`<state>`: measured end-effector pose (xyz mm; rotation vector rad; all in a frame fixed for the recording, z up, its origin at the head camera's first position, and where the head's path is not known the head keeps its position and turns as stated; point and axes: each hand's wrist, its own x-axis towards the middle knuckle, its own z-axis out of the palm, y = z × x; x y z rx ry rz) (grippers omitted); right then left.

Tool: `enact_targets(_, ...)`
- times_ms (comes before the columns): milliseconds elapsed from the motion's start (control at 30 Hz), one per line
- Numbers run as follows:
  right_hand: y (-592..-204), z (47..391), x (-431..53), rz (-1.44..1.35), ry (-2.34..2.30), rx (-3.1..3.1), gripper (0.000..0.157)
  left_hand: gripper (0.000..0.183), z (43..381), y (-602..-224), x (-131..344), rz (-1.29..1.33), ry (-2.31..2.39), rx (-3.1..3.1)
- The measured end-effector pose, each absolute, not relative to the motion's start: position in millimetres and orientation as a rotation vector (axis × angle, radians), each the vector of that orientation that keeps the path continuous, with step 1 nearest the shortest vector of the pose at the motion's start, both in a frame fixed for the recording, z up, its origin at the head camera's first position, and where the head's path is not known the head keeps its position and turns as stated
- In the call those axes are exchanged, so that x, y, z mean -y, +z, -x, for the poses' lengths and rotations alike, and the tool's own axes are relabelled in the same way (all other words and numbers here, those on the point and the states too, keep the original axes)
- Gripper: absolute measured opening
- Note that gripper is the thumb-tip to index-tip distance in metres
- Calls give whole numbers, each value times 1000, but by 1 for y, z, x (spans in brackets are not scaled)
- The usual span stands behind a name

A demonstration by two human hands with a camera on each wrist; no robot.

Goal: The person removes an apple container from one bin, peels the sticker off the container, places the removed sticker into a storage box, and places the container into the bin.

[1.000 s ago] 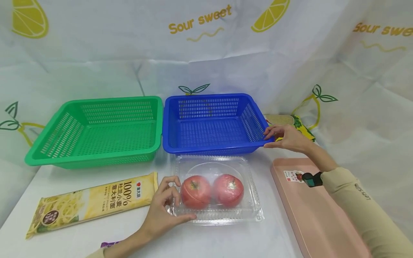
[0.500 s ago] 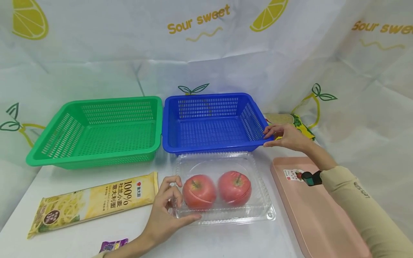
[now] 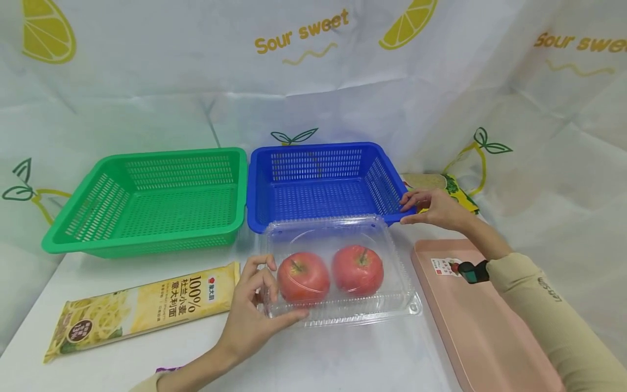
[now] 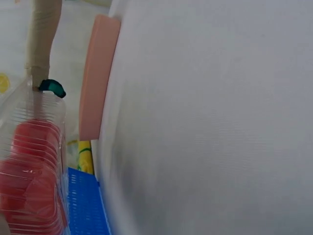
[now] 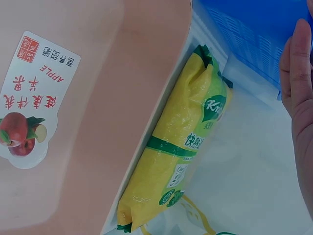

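My left hand (image 3: pixel 252 305) grips the left side of a clear plastic clamshell box (image 3: pixel 399 280), thumb along its front and fingers curled at its edge. Inside the box lie two red apples (image 3: pixel 303 277). The box is held above the white table, and its far edge overlaps the front of the blue basket (image 3: pixel 318 146) in the head view. In the left wrist view the apples (image 4: pixel 32 171) show through the ribbed plastic. My right hand (image 3: pixel 436 209) pinches the front right corner of the blue basket's rim, thumb below and fingers over it.
Left of the blue basket stands a green basket (image 3: pixel 142 242). A yellow spaghetti packet (image 3: pixel 142 307) lies in front of it. On the right are a pink tray (image 3: pixel 485 321) with an apple sticker and a yellow-green bag (image 5: pixel 168 147). A purple packet (image 3: pixel 168 369) peeks out near my left forearm.
My left hand has lifted the clamshell box with the apples off the table and moved it slightly forward toward the blue basket. The right hand has kept its hold on the rim.
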<state>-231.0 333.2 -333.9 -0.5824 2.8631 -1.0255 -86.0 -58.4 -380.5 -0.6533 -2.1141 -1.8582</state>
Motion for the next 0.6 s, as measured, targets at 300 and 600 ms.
enact_targets(300,-336,231,-334,588,-1019,-2866,20,49,99,-366,59,655,-1882,2082)
enact_targets(600,-336,232,-334,584,-1020,-2856,21,47,109,-353,58,701,-1895,2052)
